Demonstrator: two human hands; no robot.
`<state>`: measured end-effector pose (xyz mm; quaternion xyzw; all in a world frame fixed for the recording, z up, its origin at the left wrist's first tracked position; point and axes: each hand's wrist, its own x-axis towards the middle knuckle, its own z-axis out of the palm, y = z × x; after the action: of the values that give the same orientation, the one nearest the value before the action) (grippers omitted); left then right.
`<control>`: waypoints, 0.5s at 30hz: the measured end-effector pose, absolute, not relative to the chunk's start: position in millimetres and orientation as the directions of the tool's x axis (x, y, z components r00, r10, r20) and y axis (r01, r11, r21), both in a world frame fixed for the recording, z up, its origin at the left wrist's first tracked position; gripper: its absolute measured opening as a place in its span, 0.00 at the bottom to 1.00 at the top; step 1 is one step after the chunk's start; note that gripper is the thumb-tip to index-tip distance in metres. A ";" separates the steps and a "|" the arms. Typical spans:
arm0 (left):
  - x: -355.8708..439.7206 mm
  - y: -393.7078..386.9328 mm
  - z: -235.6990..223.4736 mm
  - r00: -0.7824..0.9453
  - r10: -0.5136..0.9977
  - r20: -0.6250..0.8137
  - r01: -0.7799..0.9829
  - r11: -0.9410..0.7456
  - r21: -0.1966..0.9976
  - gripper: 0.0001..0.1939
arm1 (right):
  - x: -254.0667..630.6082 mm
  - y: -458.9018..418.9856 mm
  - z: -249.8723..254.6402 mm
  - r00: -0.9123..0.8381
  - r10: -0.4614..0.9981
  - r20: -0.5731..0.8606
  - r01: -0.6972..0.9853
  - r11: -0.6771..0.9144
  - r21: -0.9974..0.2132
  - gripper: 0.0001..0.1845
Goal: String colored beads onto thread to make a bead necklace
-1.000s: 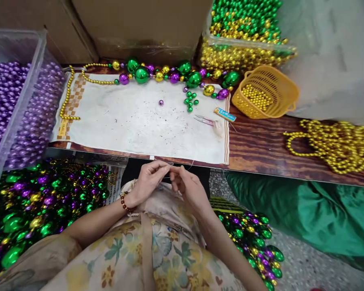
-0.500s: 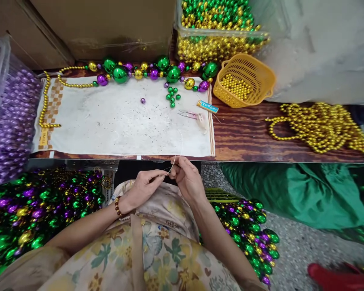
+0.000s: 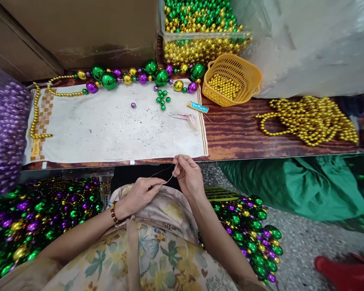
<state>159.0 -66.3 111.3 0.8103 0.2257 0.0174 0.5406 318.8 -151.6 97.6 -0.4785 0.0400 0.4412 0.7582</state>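
A thin pale thread (image 3: pixel 171 176) runs between my two hands, just below the table's front edge. My left hand (image 3: pixel 143 193) pinches it, thumb against fingers, over my lap. Higher and to the right, my right hand (image 3: pixel 188 173) pinches the thread between thumb and fingertips, and a length of it curves up onto the white towel (image 3: pixel 115 117). Whether a needle is on the thread is too small to tell. On the towel lie one purple bead (image 3: pixel 133 105), several green beads (image 3: pixel 161 99), small snips (image 3: pixel 186 118) and a blue-and-orange packet (image 3: pixel 197 106).
A strand of large beads (image 3: pixel 110 81) lies along the towel's back edge. A yellow basket (image 3: pixel 233 80) holds gold beads; gold bead strings (image 3: pixel 314 123) lie right of it. Bead-filled bins (image 3: pixel 9 133) stand left. Finished-looking bead strands (image 3: pixel 248 234) and green cloth (image 3: pixel 291 190) are below the table.
My hands have drawn apart, the left going down and left, so more thread shows between them. The camera view has shifted somewhat, moving the table items leftward.
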 end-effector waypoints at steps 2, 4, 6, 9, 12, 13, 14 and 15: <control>160.8 -66.3 110.8 0.904 0.370 -0.214 0.342 -0.327 0.881 0.14 | 320.4 -152.6 97.3 0.610 0.627 -0.485 -0.707 0.155 -0.689 0.15; 162.6 -66.0 109.5 0.916 0.350 -0.197 0.326 -0.362 0.873 0.14 | 321.9 -153.9 97.2 0.604 0.631 -0.487 -0.711 0.151 -0.687 0.15; 164.2 -65.6 108.0 0.941 0.307 -0.145 0.276 -0.444 0.852 0.15 | 323.5 -155.2 98.1 0.591 0.643 -0.488 -0.716 0.140 -0.683 0.15; 166.7 -63.6 107.5 0.973 0.231 -0.012 0.154 -0.604 0.782 0.15 | 327.4 -156.9 102.3 0.559 0.662 -0.500 -0.724 0.096 -0.683 0.15; 172.2 -54.7 110.4 0.953 0.262 0.150 0.075 -0.688 0.722 0.17 | 333.6 -159.6 109.6 0.517 0.671 -0.531 -0.734 0.028 -0.679 0.17; 175.7 -49.2 111.8 0.933 0.299 0.201 0.071 -0.701 0.710 0.17 | 336.3 -161.3 112.4 0.504 0.673 -0.541 -0.735 0.005 -0.678 0.18; 180.5 -42.3 113.2 0.907 0.341 0.246 0.077 -0.711 0.699 0.16 | 339.4 -163.4 115.2 0.494 0.674 -0.549 -0.732 -0.017 -0.681 0.18; 186.6 -34.2 114.5 0.880 0.381 0.283 0.092 -0.722 0.686 0.14 | 343.0 -166.2 118.0 0.490 0.676 -0.551 -0.725 -0.034 -0.688 0.17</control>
<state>186.6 -34.2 114.5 0.9046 0.1306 0.2071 0.3491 343.0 -166.2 118.0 -0.5128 0.0241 0.5043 0.6944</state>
